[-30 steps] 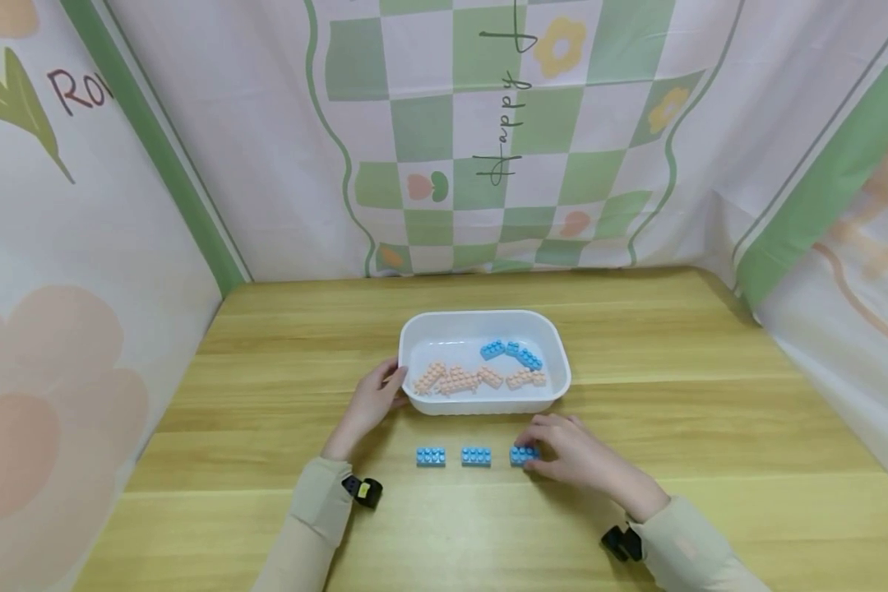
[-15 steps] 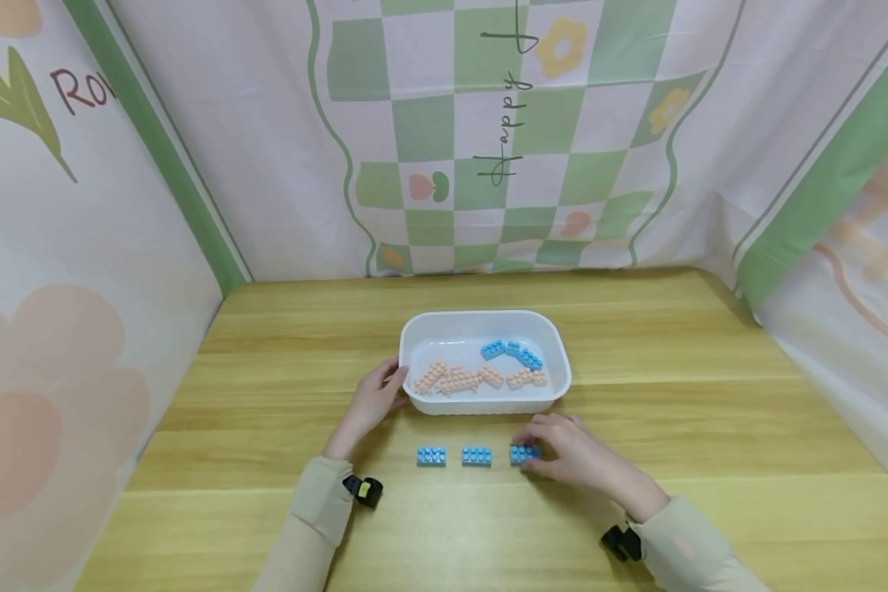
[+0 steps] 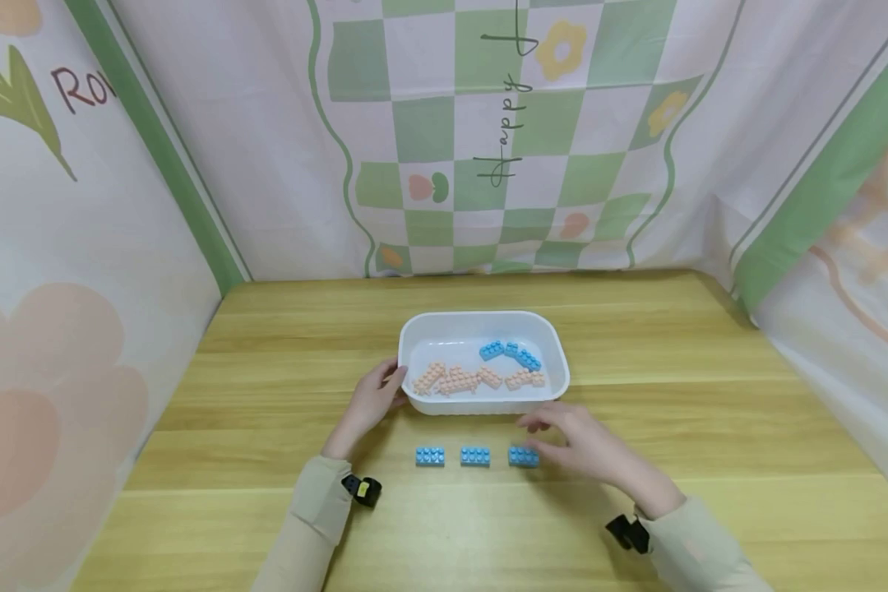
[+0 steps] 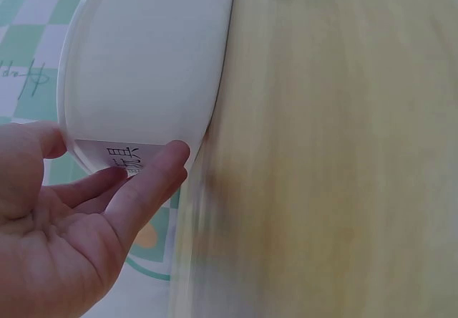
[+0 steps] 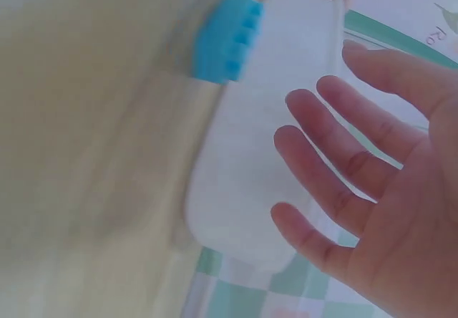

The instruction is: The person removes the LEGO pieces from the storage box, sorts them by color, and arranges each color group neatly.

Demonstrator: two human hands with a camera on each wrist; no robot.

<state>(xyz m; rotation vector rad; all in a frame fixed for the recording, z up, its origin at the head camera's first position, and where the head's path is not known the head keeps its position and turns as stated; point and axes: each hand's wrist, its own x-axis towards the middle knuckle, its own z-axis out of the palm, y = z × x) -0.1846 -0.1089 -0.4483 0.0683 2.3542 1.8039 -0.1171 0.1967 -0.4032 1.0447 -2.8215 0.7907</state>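
Your right hand [image 3: 592, 444] spreads loose fingers just beside the right blue brick [image 3: 520, 458]; your left hand [image 3: 372, 403] grips the white tray [image 3: 481, 407].
Your left thumb sits at its left rim, fingers against the outer wall. Near of it, the left blue brick [image 3: 430, 457], middle blue brick [image 3: 475, 457] and right one form a gapped row; bare table [image 3: 681, 403] stretches right of your right hand.

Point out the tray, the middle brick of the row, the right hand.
Tray [image 3: 481, 408]: head view, front outer wall.
Middle brick [image 3: 475, 456]: head view, studded top.
Right hand [image 3: 583, 444]: head view, back of the hand.
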